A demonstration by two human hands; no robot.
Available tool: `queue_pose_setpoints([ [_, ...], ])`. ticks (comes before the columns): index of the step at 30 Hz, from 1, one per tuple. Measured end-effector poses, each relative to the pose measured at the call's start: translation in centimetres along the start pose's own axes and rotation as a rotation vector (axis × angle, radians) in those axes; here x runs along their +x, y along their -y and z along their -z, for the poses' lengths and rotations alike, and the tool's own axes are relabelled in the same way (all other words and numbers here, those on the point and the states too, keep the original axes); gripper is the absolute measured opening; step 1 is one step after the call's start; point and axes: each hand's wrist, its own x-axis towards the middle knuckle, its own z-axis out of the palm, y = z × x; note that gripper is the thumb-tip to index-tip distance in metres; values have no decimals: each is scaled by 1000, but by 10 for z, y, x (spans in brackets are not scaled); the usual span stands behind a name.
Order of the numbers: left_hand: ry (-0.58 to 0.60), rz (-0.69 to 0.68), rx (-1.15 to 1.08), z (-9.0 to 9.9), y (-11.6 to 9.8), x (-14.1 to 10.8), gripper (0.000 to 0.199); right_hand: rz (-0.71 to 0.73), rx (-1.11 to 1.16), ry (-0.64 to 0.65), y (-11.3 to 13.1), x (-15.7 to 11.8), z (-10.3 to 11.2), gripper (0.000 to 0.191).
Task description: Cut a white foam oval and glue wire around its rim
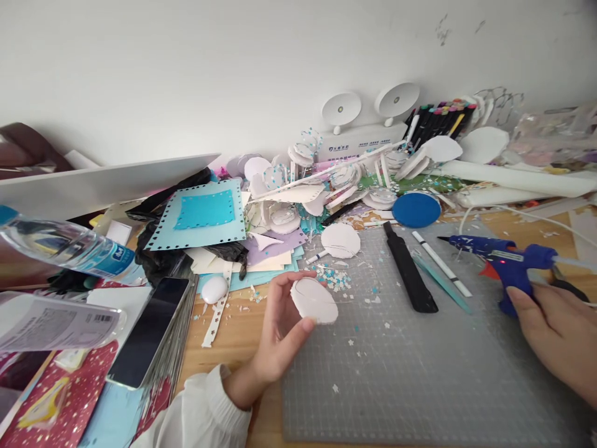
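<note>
Between the fingers and thumb of my left hand (284, 326) is a white foam disc (313, 301), held tilted above the left edge of the grey cutting mat (420, 392). At the right, my right hand (555, 330) grips the handle of a blue hot glue gun (508, 258), whose dark nozzle points left. A small red light glows on the gun's body. Beyond my left hand, another white disc (341, 241) lies on the mat beside a scatter of tiny white and blue paper stars (333, 278).
A black utility knife (410, 267), a white pen (441, 263) and teal tweezers (441, 283) lie mid-mat. Behind are a blue round lid (416, 210) and piled white discs. Leftward sit a phone (149, 333), a water bottle (69, 246) and blue paper sheets (200, 214).
</note>
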Motion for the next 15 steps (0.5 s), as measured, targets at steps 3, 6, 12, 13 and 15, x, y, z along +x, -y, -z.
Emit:
queue_pose_setpoints([
  [3, -4, 6, 2, 0, 0, 0, 47, 19, -9, 0, -3, -1, 0, 29],
  [6, 2, 0, -5, 0, 0, 1, 46, 52, -43, 3, -3, -5, 1, 32],
  [12, 5, -2, 5, 0, 0, 0, 47, 68, -64, 18, 2, -6, -1, 37],
  [13, 5, -3, 6, 0, 0, 0, 47, 70, -64, 16, 2, -6, 0, 37],
  [15, 5, -9, 4, 0, -1, 0, 47, 63, -28, -22, 4, -10, 6, 35],
])
